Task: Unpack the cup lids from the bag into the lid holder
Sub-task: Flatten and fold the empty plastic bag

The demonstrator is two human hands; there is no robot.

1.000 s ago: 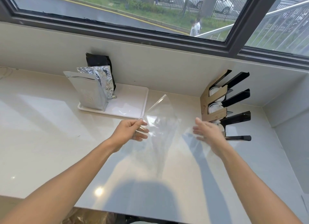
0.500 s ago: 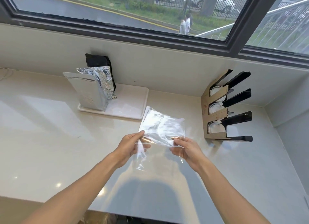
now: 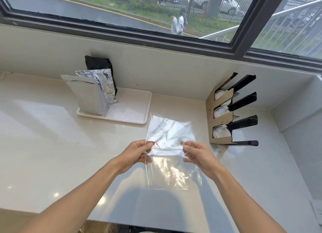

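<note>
Both hands up over the tabletop (image 3: 52,137). Left hand (image 3: 135,155) and right hand (image 3: 198,154) each pinch a side edge of the clear bag (image 3: 171,156) with clenched fingers, I judge to fold it flat. I see no lids left in it. Bag's long axis runs away from me, far half tilted up, near half hanging toward the tabletop. Lids (image 3: 219,135) sit on edge in all 3 slots of the lid holder (image 3: 226,111), just right of the bag, apart from it.
</note>
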